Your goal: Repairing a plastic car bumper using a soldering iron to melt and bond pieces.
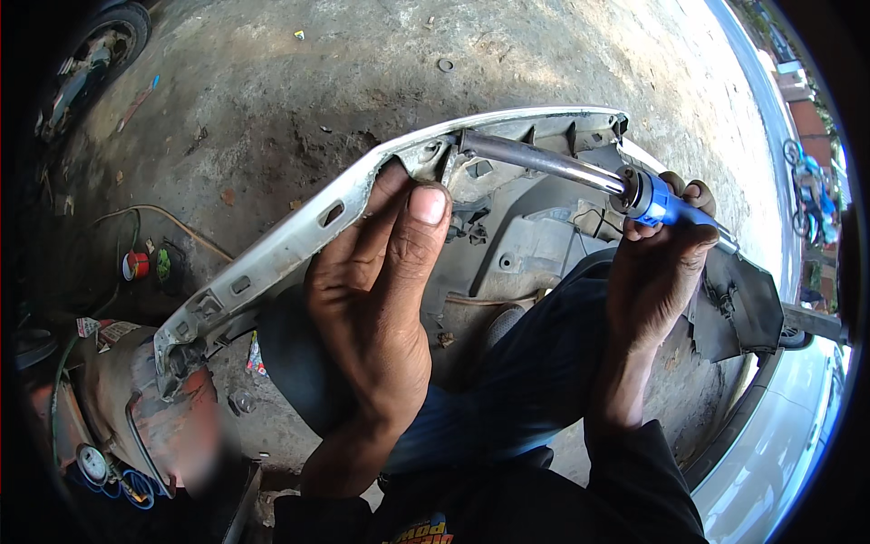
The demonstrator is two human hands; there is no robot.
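A pale car bumper (294,222) lies across my legs with its inner side facing me. My left hand (376,299) grips its rim, thumb in front and fingers curled at the edge. Held in my right hand (662,258) is a soldering iron with a blue handle (666,208) and a long, thick metal barrel (544,163). Its barrel points left along the bumper's inner face. The front end is at the rim, close above my left thumb; whether it touches the plastic I cannot tell.
A rusty tank (168,399) with a pressure gauge (92,462) and blue hose stands at lower left. A red spool (135,265) lies near a cable. At right are a silver car (779,435) and a motorbike rider (811,190) on the road. A wheel (118,32) shows at upper left.
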